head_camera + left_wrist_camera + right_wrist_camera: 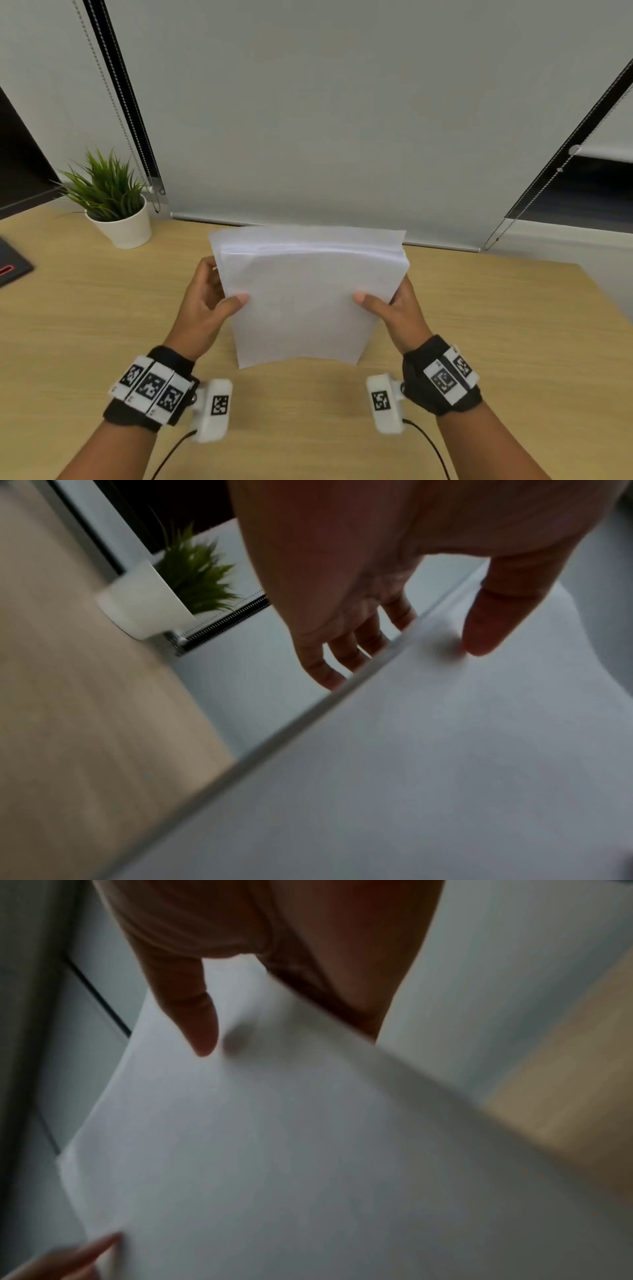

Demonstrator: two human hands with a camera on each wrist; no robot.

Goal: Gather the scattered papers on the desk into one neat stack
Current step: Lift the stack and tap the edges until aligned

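A stack of white papers (305, 301) stands upright on its lower edge on the wooden desk (102, 325), tilted towards me, its top edges slightly uneven. My left hand (219, 301) grips the stack's left side, thumb on the front sheet and fingers behind. My right hand (383, 305) grips the right side the same way. In the left wrist view the thumb of my left hand (486, 626) presses the papers (411, 750) while the fingers (342, 647) go behind the edge. In the right wrist view my right hand (212, 1020) has its thumb on the papers (274, 1137).
A small green plant in a white pot (120, 219) stands at the desk's back left. A dark flat object (13, 263) lies at the left edge. Window blinds with bead chains (113, 102) hang behind the desk. The desk's right edge (606, 294) runs diagonally.
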